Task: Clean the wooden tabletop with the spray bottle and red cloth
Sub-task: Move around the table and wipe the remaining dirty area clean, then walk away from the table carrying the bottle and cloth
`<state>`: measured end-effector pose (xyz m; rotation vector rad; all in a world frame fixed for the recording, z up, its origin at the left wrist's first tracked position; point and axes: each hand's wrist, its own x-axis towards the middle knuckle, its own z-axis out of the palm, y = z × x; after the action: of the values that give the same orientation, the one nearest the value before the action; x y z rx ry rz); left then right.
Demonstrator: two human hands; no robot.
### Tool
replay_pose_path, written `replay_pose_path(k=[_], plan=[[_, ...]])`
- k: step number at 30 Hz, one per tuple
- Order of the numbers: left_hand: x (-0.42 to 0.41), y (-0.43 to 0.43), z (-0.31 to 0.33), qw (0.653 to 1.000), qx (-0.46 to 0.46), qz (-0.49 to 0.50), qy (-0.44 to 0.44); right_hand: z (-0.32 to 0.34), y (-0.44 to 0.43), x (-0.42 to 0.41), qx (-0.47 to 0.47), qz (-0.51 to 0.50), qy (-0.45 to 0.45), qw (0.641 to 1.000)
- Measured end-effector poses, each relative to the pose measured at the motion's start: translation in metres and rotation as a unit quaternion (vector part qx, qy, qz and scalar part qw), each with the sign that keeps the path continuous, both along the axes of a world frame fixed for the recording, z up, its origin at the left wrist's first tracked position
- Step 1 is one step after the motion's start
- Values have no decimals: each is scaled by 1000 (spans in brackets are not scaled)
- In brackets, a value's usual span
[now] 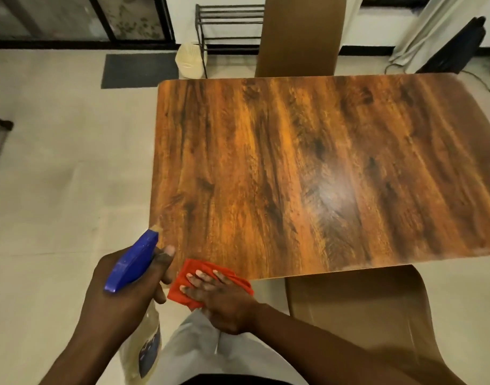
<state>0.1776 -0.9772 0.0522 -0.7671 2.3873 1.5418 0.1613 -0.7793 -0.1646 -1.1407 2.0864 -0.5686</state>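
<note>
Left hand (127, 290) wrapped around neck of spray bottle (139, 309), fingers clenched on it, blue spray head aimed toward near left corner of table (307, 168). Bottle body hangs below hand, off table, beside left edge. Right hand (218, 298) flat on red cloth (182, 284), fingers spread and pressing cloth down at near edge, by near left corner; cloth partly overhangs edge. Brown chair (360, 309) tucked at near edge, another chair (299, 34) at far edge.

Two brown chairs (299, 37), dark floor mat (138, 70)
</note>
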Motion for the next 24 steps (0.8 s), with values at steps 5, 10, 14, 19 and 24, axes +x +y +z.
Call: replay_pose_path(k=[5,10,14,19,24], plan=[[25,-2,19,995,16,87,56,51,-5,24,-43,-257,-331,907],[47,-19,11,993,6,107,58,84,-2,27,-148,-525,-532,648],[60,-34,5,994,22,92,62,94,11,40,-214,-614,-578,494],[79,-62,-2,994,61,51,68,116,7,72,-268,-657,-545,447],[98,-115,4,993,70,45,88,131,-46,98,-286,-684,-507,439]])
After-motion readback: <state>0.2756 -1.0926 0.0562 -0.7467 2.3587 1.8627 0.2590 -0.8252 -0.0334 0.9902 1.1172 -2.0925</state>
